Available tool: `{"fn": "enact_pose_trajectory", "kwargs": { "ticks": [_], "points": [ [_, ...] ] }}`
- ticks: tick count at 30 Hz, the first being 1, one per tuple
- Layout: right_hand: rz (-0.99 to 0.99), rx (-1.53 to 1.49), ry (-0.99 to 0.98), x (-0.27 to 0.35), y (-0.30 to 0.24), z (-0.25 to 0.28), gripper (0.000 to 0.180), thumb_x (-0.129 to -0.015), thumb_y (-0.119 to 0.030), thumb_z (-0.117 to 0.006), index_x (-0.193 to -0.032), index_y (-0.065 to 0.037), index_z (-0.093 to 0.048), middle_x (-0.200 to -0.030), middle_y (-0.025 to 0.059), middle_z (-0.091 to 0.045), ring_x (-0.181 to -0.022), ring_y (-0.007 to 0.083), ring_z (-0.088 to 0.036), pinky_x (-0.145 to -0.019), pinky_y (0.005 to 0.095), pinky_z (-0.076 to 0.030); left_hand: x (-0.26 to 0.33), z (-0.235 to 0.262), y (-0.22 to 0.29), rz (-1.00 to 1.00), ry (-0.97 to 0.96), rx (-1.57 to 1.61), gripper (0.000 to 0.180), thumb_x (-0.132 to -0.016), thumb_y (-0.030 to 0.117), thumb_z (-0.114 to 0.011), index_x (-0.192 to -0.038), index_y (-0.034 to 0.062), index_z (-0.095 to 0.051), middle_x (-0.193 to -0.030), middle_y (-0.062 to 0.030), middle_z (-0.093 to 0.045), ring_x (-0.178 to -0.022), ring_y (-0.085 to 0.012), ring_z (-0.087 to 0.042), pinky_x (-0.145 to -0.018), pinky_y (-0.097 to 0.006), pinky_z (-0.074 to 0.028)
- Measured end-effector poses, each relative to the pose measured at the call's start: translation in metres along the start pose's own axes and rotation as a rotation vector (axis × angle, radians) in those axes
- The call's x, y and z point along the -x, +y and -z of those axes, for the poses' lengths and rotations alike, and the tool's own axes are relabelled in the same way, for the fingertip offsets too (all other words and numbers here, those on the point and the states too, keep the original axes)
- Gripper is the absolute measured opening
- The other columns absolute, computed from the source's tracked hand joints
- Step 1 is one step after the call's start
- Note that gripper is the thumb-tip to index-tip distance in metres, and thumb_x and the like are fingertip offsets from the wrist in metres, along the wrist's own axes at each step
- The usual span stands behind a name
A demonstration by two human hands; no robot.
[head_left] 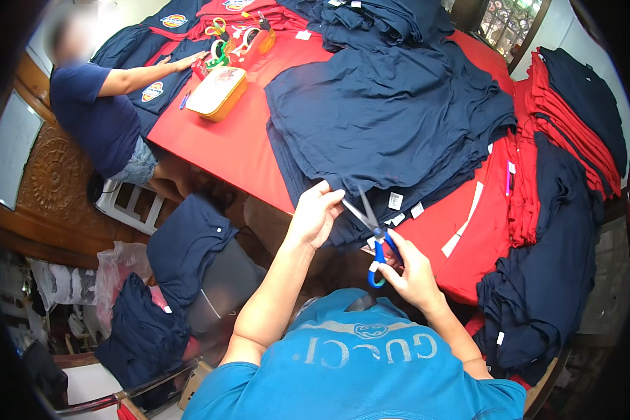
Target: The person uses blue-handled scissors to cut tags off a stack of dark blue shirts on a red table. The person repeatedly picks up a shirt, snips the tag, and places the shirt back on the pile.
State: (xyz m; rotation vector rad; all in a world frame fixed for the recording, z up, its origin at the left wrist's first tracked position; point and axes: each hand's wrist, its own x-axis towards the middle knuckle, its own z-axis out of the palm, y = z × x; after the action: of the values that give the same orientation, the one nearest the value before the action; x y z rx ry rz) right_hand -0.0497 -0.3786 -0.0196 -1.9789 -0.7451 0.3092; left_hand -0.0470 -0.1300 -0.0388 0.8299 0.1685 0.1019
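Observation:
A spread pile of navy shirts (pixel 378 112) covers the middle of the table, with small white labels (pixel 395 201) along its near edge. My left hand (pixel 313 215) is closed in a pinch at the near corner of the top navy shirt. Scissors (pixel 379 241) with blue handles are in my right hand (pixel 414 274), fingers and thumb in the loops. Their blades stand apart and point away from me, just right of my left fingertips, by the cloth edge. Whether a loose thread lies between the blades is too fine to tell.
The red-covered table (pixel 210 154) holds a yellow box with a white lid (pixel 218 92) and tape dispensers (pixel 248 42). Another person (pixel 98 105) stands at the left. Stacks of red and navy garments (pixel 567 133) rise on the right, near a white strip (pixel 463 222).

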Motion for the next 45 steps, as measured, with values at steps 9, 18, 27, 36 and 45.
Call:
{"fn": "enact_pose_trajectory", "kwargs": {
  "ticks": [9,18,27,36,45],
  "points": [
    [0.045,-0.075,0.132,-0.002,0.020,-0.007,0.060,-0.086,-0.005,-0.067,-0.139,0.006,-0.042,-0.099,0.0168,-0.064,-0.080,0.0217,-0.067,-0.075,0.0318,-0.054,0.004,-0.025,0.004,0.054,0.224,-0.097,0.010,-0.092,0.009,-0.064,-0.101,0.0051,-0.060,-0.098,-0.0023,-0.063,-0.091,-0.0126,-0.060,-0.082,-0.031,-0.047],
    [0.136,0.043,0.081,0.008,-0.004,-0.002,0.062,-0.086,-0.008,-0.069,-0.140,0.005,-0.043,-0.091,0.0134,-0.064,-0.064,0.0169,-0.060,-0.059,0.0307,-0.051,0.016,-0.013,-0.006,-0.048,0.206,-0.272,0.020,-0.089,0.010,-0.067,-0.109,0.0036,-0.064,-0.103,-0.0015,-0.066,-0.095,-0.0115,-0.060,-0.087,-0.032,-0.046],
    [0.029,-0.153,0.115,0.006,0.021,-0.012,0.061,-0.086,-0.006,-0.069,-0.140,0.005,-0.042,-0.097,0.0141,-0.064,-0.074,0.0192,-0.062,-0.069,0.0303,-0.052,0.010,-0.020,0.000,-0.026,0.223,-0.120,0.026,-0.088,0.003,-0.065,-0.114,0.0022,-0.061,-0.105,-0.0032,-0.065,-0.092,-0.0104,-0.061,-0.084,-0.025,-0.048],
    [0.217,0.177,0.138,-0.001,0.033,-0.016,0.061,-0.086,-0.003,-0.065,-0.141,0.005,-0.040,-0.086,0.0159,-0.059,-0.071,0.0272,-0.063,-0.064,0.0363,-0.052,0.003,-0.021,0.008,-0.014,0.120,-0.096,0.031,-0.088,0.000,-0.062,-0.119,0.0007,-0.058,-0.110,-0.0055,-0.065,-0.097,-0.0126,-0.062,-0.087,-0.027,-0.049],
    [0.223,0.125,0.126,-0.008,0.028,-0.016,0.061,-0.087,-0.003,-0.064,-0.142,0.004,-0.040,-0.085,0.0159,-0.058,-0.071,0.0272,-0.062,-0.065,0.0361,-0.052,0.009,-0.028,0.008,0.014,0.129,-0.138,0.032,-0.089,0.000,-0.061,-0.121,-0.0009,-0.059,-0.112,-0.0073,-0.065,-0.101,-0.0145,-0.062,-0.089,-0.029,-0.049]
  ]
}}
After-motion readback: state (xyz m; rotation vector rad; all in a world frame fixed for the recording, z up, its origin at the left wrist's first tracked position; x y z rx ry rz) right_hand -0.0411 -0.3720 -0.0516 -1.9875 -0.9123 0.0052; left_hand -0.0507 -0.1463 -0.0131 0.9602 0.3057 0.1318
